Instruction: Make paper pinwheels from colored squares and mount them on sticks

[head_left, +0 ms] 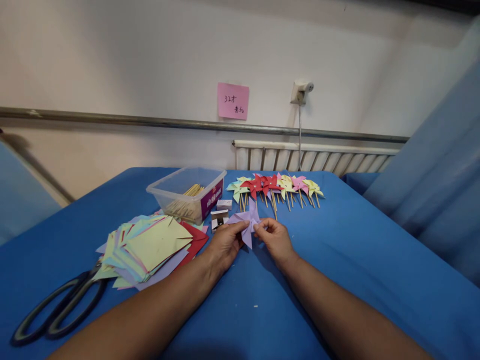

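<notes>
A lavender paper pinwheel [250, 215] is held up between both hands, just above the blue tabletop. My left hand [225, 245] grips it from the left, thumb pressed near its centre. On the other side my right hand [276, 240] pinches close to the middle with thumb and forefinger; whether a small part sits in that pinch I cannot make out. No stick shows on this pinwheel. Right behind it are a small opened box [219, 219] with dark contents and a second small white box [224, 204].
Finished pinwheels on sticks [270, 185] lie in a row at the back. A clear plastic tub [176, 182] holds wooden sticks. Slit paper squares [150, 250] are piled at left, with large scissors [62, 305] beside them. A metal rail [157, 121] runs along the wall.
</notes>
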`<state>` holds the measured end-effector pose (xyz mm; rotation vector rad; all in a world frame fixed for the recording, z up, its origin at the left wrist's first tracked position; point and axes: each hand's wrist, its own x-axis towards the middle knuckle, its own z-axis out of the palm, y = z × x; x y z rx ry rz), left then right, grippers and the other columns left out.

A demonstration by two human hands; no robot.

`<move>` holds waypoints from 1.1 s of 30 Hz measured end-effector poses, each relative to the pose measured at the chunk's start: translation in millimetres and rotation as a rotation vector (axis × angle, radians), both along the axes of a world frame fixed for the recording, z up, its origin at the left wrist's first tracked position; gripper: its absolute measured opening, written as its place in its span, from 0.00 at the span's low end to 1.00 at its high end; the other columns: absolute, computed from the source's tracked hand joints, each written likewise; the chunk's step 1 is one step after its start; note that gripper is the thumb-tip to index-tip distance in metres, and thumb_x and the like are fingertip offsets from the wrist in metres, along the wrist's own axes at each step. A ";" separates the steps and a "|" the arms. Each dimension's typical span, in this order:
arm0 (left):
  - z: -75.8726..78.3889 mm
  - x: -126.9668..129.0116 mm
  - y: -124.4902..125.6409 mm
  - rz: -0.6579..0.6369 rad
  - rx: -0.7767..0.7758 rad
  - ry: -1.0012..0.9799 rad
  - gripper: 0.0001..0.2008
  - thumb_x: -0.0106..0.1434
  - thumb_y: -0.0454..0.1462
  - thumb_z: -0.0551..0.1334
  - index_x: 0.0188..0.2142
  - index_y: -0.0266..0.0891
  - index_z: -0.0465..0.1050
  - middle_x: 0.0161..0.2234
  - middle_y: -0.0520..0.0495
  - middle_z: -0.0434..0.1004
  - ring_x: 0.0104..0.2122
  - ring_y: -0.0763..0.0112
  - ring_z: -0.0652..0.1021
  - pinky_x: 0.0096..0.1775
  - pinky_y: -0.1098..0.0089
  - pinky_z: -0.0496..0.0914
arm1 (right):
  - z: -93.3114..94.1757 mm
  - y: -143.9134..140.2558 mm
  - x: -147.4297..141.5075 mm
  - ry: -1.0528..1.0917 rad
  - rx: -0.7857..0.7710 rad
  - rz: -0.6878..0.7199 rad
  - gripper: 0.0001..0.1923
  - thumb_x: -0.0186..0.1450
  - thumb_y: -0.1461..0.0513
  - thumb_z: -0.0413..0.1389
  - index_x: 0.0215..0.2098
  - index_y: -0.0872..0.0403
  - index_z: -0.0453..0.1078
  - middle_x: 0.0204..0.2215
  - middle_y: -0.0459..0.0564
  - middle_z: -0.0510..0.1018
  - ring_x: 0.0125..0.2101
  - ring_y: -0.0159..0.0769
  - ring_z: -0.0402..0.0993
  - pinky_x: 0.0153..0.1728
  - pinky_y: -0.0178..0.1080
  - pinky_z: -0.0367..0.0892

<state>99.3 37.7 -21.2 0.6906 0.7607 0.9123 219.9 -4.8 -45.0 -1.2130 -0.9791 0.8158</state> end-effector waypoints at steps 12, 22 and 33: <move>0.9 0.8 -1.7 0.019 0.021 -0.002 0.10 0.46 0.29 0.69 0.31 0.31 0.77 0.27 0.45 0.80 0.26 0.70 0.77 0.33 0.70 0.71 | -0.4 0.1 0.2 -0.054 0.029 -0.078 0.14 0.53 0.53 0.60 0.21 0.55 0.67 0.21 0.44 0.72 0.19 0.29 0.63 0.24 0.34 0.61; -2.4 2.0 -0.6 -0.001 0.052 0.040 0.11 0.46 0.31 0.70 0.31 0.32 0.78 0.27 0.46 0.80 0.26 0.72 0.76 0.32 0.72 0.70 | -2.1 -0.4 2.2 -0.138 0.004 -0.044 0.12 0.53 0.54 0.59 0.21 0.54 0.67 0.14 0.42 0.68 0.17 0.29 0.60 0.19 0.32 0.56; -2.3 2.4 -2.2 0.004 0.074 0.030 0.11 0.45 0.31 0.71 0.32 0.32 0.78 0.28 0.45 0.79 0.28 0.70 0.77 0.34 0.72 0.71 | -2.4 0.0 3.2 -0.172 0.020 -0.058 0.13 0.54 0.54 0.59 0.20 0.54 0.65 0.16 0.42 0.68 0.18 0.29 0.61 0.20 0.32 0.57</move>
